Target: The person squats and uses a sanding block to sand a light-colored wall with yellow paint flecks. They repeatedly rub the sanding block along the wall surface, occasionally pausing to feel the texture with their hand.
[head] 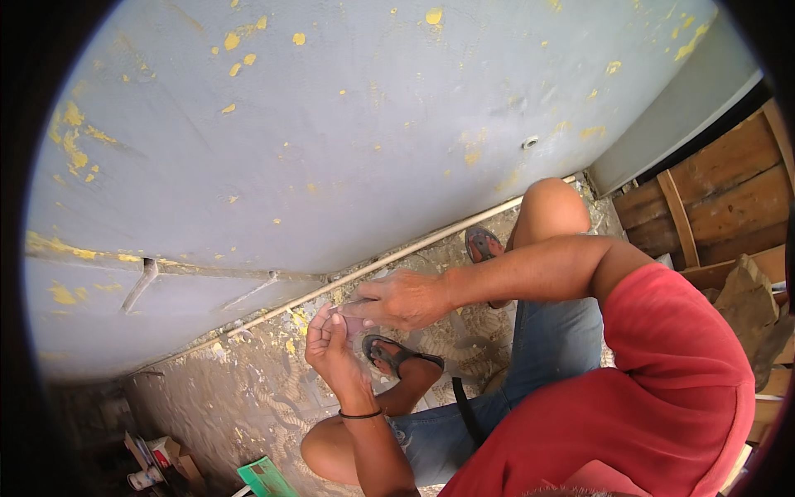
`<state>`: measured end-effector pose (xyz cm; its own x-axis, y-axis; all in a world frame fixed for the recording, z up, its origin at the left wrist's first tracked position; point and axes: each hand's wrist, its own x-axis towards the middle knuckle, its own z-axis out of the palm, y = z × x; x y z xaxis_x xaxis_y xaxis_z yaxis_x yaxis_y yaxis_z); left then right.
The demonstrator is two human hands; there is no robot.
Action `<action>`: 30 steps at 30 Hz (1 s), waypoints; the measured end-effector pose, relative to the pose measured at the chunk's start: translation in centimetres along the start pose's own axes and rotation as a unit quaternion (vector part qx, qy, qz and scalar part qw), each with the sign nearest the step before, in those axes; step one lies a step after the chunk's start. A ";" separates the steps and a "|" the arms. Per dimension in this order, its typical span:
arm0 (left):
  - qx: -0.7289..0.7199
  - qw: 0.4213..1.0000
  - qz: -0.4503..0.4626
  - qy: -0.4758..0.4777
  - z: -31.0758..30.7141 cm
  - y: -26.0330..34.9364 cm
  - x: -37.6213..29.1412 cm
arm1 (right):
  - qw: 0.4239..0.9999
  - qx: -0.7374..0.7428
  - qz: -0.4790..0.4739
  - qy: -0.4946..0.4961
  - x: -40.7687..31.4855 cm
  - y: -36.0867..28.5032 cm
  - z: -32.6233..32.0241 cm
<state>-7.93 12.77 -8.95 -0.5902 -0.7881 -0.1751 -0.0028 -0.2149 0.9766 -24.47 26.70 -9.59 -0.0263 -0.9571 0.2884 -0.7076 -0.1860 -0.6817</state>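
My left hand (335,354), with a dark band at its wrist, holds a small pinkish sheet (355,325) between thumb and fingers. It looks like sandpaper, though its grain is too small to tell. My right hand (404,299) grips the same sheet from the other side, palm down, hiding part of it. Both hands meet above the floor, in front of my bent knees. Beyond them rises a grey painted wall (372,136) with yellow patches where paint has come off.
A pale pipe (397,253) runs along the wall's foot. Paint flakes litter the patterned floor (267,397). Wooden boards (733,205) stand at the right. A green object (267,477) and a cardboard box (180,463) lie at lower left. My sandalled feet (397,357) flank the work spot.
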 end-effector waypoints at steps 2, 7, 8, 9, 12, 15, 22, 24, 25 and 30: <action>0.043 0.999 0.034 0.000 0.1 -0.2 0.1 | 1.000 0.021 0.014 0.013 0.0 0.5 0.2; -0.010 0.999 -0.036 0.038 1.0 0.9 -0.1 | 0.991 -0.024 -0.087 0.099 -0.3 0.5 -0.6; -0.046 0.996 -0.062 0.045 0.7 0.7 0.0 | 0.987 -0.031 -0.128 0.095 -0.2 0.6 -0.7; -0.065 0.993 -0.082 0.047 0.4 0.6 0.2 | 0.980 -0.038 -0.170 0.092 0.0 0.8 -0.8; -0.098 0.986 -0.129 0.034 -0.4 0.1 0.9 | 0.987 -0.021 -0.149 0.054 0.3 1.2 0.1; -0.084 0.983 -0.163 -0.003 -0.7 0.4 0.8 | 0.997 0.014 -0.056 0.046 0.3 1.4 0.5; -0.021 0.992 -0.089 -0.082 1.2 1.0 -0.4 | 0.979 0.127 0.140 0.074 0.2 -0.1 -1.9; 0.001 0.994 -0.076 -0.075 1.2 0.8 -0.2 | 0.975 0.163 0.122 0.092 0.4 0.6 -1.4; 0.012 0.994 -0.076 -0.073 1.2 0.5 -0.4 | 0.971 0.183 0.120 0.101 0.2 0.7 -1.2; -0.033 0.996 -0.070 -0.047 0.4 -0.2 -0.8 | 0.907 0.354 0.148 0.172 1.2 0.9 0.6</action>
<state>-7.79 13.63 -8.97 -0.6606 -0.6913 -0.2927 -0.0390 -0.3577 0.9330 -24.68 25.21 -10.24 -0.4472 -0.8847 0.1315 -0.0058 -0.1441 -0.9895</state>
